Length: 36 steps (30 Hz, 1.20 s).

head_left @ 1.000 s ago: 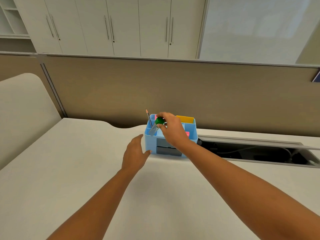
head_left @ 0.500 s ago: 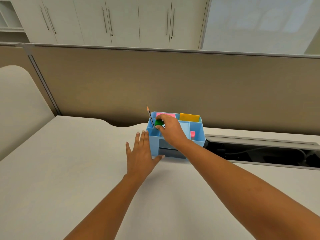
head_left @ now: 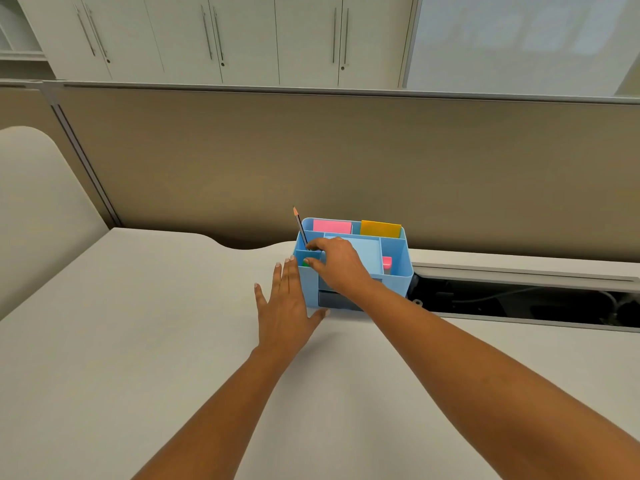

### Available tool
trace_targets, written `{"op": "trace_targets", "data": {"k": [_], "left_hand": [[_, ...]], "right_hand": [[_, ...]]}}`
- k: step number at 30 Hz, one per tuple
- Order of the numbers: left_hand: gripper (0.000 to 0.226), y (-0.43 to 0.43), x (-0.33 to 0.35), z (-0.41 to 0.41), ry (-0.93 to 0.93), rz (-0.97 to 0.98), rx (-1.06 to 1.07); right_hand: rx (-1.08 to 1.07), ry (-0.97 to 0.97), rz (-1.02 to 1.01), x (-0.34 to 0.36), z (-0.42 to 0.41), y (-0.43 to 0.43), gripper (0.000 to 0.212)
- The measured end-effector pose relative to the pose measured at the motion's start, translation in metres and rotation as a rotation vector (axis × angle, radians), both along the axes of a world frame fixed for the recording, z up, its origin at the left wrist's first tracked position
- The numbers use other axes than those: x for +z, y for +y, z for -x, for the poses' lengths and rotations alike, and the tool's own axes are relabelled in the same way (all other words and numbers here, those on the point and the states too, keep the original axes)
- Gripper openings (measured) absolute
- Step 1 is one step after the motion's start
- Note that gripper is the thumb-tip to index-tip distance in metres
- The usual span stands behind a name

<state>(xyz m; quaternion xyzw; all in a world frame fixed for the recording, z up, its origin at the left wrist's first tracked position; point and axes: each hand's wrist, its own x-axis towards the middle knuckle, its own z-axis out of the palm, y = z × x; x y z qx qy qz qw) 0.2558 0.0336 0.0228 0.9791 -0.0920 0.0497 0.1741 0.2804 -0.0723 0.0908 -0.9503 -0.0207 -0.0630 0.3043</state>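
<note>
A light blue desk organizer (head_left: 399,271) stands on the white desk (head_left: 138,341) by the partition. My left hand (head_left: 285,306) presses flat against its left side, fingers straight. My right hand (head_left: 341,265) hovers over the front left compartment with thumb and forefinger parted. A green object (head_left: 305,263) shows just under the thumb, low inside that compartment, mostly hidden. A pencil (head_left: 300,226) leans upright in the back left slot.
Pink sticky notes (head_left: 331,226) and orange ones (head_left: 380,229) stand in the back slots; a small pink item (head_left: 387,263) sits at the right. An open cable trough (head_left: 519,299) runs to the right. A tan partition (head_left: 346,161) closes off the back.
My right hand lowered the green object from above the organizer into the front left compartment and its fingers parted. My left hand moved up and flattened against the organizer's side.
</note>
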Motion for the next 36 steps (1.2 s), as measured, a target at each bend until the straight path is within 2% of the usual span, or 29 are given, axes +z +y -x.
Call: {"op": "trace_targets", "data": {"k": [15, 25, 31, 36], "left_hand": [[0.088, -0.002, 0.007, 0.015, 0.095, 0.09, 0.003], [0.088, -0.005, 0.025, 0.057, 0.124, 0.151, -0.027], [0.086, -0.008, 0.028, 0.115, 0.231, 0.055, -0.068], [0.085, -0.014, 0.015, 0.176, 0.303, 0.1, -0.138]], "right_hand": [[0.008, 0.07, -0.012, 0.001, 0.029, -0.004, 0.042], [0.078, 0.062, 0.076, 0.008, 0.091, -0.017, 0.049], [0.103, 0.177, 0.26, 0.001, 0.152, -0.036, 0.052], [0.046, 0.302, 0.358, -0.001, 0.21, -0.056, 0.054]]}}
